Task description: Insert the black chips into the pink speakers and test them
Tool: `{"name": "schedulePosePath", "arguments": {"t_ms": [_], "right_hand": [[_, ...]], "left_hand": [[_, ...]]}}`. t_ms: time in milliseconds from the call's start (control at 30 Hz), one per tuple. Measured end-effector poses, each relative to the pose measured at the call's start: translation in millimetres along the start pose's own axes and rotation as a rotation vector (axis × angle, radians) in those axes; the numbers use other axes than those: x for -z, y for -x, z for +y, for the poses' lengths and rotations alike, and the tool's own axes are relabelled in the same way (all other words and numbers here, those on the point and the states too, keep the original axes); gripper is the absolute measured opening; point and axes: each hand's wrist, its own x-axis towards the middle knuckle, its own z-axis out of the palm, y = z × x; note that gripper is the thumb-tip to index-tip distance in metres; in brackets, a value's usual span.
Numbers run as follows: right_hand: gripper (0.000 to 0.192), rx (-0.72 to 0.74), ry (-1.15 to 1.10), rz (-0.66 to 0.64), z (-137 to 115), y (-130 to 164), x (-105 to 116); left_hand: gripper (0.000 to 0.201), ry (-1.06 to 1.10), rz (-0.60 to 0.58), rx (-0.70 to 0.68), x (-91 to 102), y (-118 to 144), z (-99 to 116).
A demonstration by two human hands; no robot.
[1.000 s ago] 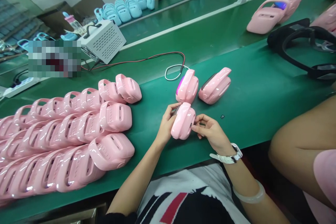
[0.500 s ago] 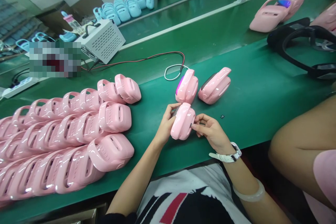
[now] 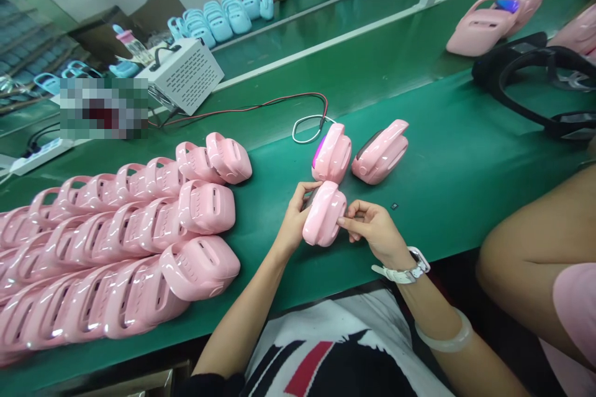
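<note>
A pink plastic handbag-shaped unit (image 3: 325, 213) stands on the green bench (image 3: 465, 186), held between both my hands. My left hand (image 3: 294, 219) grips its left side. My right hand (image 3: 375, 231), with a white watch on the wrist, pinches its right edge with the fingertips. Just behind it stand two more pink units: one with a purple glow (image 3: 331, 152) and a white cable running to it, and one lying on its side (image 3: 380, 151).
Three rows of stacked pink units (image 3: 121, 242) fill the bench at left. A white power supply box (image 3: 185, 74) with red and black leads sits behind. Blue units (image 3: 218, 17) line the far bench. Another person's bare arm (image 3: 535, 248) is at right, near black hoops (image 3: 535, 74).
My right fingers have shifted slightly inward along the unit's right edge. The view drifted a little; the unit and left hand stay nearly still.
</note>
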Motion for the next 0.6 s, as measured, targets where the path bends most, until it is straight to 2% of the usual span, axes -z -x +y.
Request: {"name": "schedulePosePath", "arguments": {"t_ms": [367, 600], "right_hand": [[0.051, -0.065, 0.054, -0.021, -6.9, 4.5, 5.5], [0.047, -0.019, -0.022, 0.023, 0.6, 11.9, 10.4]], "left_hand": [[0.027, 0.051, 0.041, -0.084, -4.7, -0.5, -2.3], [0.025, 0.091, 0.059, -0.108, -6.4, -2.0, -4.5]]}}
